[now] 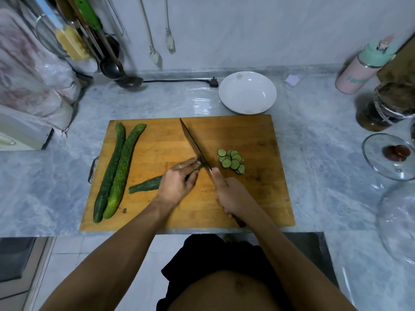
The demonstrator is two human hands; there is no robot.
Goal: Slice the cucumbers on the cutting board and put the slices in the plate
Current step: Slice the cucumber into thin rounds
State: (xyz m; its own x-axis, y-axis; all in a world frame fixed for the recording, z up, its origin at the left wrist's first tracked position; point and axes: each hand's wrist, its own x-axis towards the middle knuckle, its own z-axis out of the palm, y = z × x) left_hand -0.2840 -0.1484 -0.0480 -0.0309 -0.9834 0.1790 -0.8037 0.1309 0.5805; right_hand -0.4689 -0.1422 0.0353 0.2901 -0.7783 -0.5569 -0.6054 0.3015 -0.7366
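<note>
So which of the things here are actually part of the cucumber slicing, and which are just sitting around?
Part of the job:
cutting board
knife, gripped by the right hand
cucumber being cut, held by the left hand
two whole cucumbers
cut slices
white plate, with no slices in it

Just lying about:
ladle
plug and cord
pink bottle
glass lid
jar

Both bare forearms reach forward from the bottom edge and come near each other. The left hand (177,182) lies palm down with its fingers curled, and it holds the cucumber (147,185) down; a ring is on one finger. The right hand (231,196) grips the knife (195,145) handle, the index finger stretched along the top.
</note>
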